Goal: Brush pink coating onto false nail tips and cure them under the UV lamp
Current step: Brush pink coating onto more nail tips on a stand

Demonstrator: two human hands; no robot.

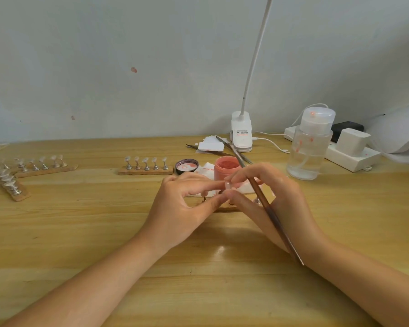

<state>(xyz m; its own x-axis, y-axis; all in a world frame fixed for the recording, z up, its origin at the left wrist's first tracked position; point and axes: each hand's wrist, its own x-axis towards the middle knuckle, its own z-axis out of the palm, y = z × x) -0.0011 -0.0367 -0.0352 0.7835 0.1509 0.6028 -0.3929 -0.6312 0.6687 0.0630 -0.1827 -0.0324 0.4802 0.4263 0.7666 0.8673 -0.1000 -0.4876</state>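
Head view shows us at the table [104, 232], both hands meeting over a small stand that is mostly hidden beneath them. Our left hand [182, 208] pinches a clear nail tip [228, 185] between thumb and forefinger; our right hand [272, 197] closes its fingertips on the same tip, with the brush [267, 208] lying across its fingers. Just beyond sits the open pink coating jar [227, 169], its lid [187, 166] to the left. We judge the work barely begun: the tips on the far-left stands [33, 167] and the middle stand [146, 166] look clear or pale, uncoated as far as we can tell. The UV lamp [397, 131] waits at far right, nothing visibly under it. Print on the desk lamp's clip [242, 133] is too small to read.
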